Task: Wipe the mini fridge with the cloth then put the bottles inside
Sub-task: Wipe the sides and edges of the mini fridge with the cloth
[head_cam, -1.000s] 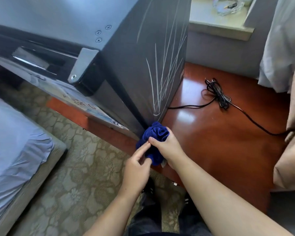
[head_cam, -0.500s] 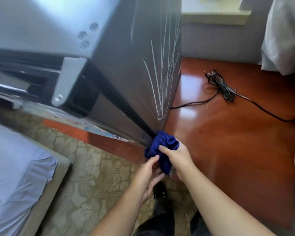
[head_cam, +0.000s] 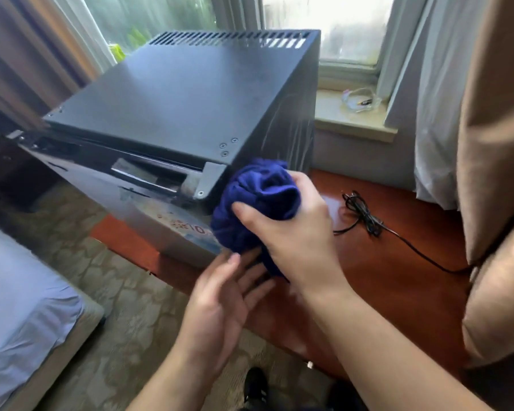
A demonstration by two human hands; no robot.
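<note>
**Head view: wiping step, cloth at the upper front corner of the fridge**

The right hand (head_cam: pixel 291 229) grips the blue cloth (head_cam: pixel 250 203), fingers and thumb curled round it so that it makes a thick bunch. This bunch is at the upper front right corner of the mini fridge (head_cam: pixel 175 99), just beside the grey hinge bracket (head_cam: pixel 208 179); whether it presses on the metal I cannot tell. The left hand (head_cam: pixel 220 301) is spread and relaxed, palm up, just under the hanging end of the cloth, and it holds nothing (it is a little blurred). The fridge stands on a low wooden ledge (head_cam: pixel 383 277), with a black cable (head_cam: pixel 365 215) lying to its right.

In my judgement the step in hand is the wiping, and the second step is not begun: no bottles are in view. The next move calls for a flatter cloth, perhaps with help of the free hand, and then for firm strokes over the top and the side.
</note>
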